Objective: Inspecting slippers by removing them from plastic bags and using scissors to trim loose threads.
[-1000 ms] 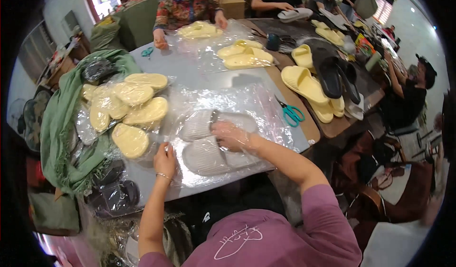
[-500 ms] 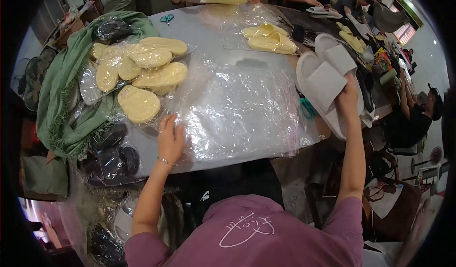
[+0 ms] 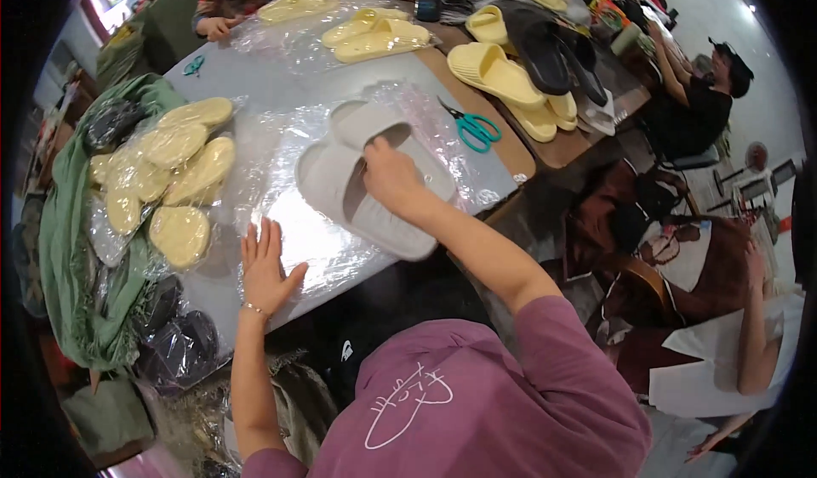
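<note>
Grey worktop (image 3: 255, 78) w/ clear film (image 3: 289, 240). Right hand (image 3: 393, 179) fingers grip grey slippers (image 3: 357, 189), prob. light, soft foam; best held at strap. Left hand (image 3: 265, 267) flat, fingers spread on film near front edge.

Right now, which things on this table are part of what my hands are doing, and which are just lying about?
In hand:
right hand on the grey slippers
left hand flat on the clear plastic sheet

Lying about:
teal scissors
wrapped yellow slippers
green cloth
loose yellow slippers
</note>
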A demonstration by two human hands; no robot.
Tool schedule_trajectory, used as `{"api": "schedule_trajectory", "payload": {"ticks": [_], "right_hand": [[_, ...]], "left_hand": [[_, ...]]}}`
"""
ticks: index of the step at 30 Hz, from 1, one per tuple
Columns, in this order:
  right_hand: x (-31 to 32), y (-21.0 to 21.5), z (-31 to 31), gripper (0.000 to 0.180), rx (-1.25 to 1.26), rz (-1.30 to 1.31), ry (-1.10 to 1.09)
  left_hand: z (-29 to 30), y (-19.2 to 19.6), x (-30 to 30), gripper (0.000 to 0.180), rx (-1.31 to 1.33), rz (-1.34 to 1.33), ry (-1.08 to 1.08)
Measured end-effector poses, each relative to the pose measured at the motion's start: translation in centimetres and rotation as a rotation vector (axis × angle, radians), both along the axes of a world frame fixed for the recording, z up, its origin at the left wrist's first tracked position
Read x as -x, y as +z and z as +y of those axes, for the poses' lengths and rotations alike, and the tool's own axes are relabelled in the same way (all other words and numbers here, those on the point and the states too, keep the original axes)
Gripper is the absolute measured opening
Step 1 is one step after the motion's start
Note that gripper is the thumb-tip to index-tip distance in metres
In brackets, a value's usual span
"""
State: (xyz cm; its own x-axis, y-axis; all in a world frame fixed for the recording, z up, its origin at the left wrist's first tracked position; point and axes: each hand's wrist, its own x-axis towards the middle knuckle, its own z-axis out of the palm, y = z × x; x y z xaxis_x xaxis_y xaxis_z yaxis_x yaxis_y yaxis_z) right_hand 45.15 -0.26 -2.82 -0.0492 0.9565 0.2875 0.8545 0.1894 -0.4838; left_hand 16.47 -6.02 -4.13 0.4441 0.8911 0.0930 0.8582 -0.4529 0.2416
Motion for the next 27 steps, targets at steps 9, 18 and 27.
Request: {"api": "schedule_trajectory", "payload": {"ticks": [9, 18, 27], "right_hand": [[-3.4, -2.4, 1.6, 0.024, -0.038, -0.122, -0.040], [-1.7, -2.4, 1.8, 0.022, -0.051, -0.108, 0.013], [-2.6, -2.3, 0.7, 0.023, -0.099, -0.054, 0.001]], "left_hand": [[5.8, 4.7, -3.4, 0.055, -0.340, -0.336, 0.128], [13.2, 6.2, -2.4, 0.029, -0.270, 0.273, 0.353], [16.0, 12.0, -1.6, 0.014, -0.202, 0.087, 0.325]]}}
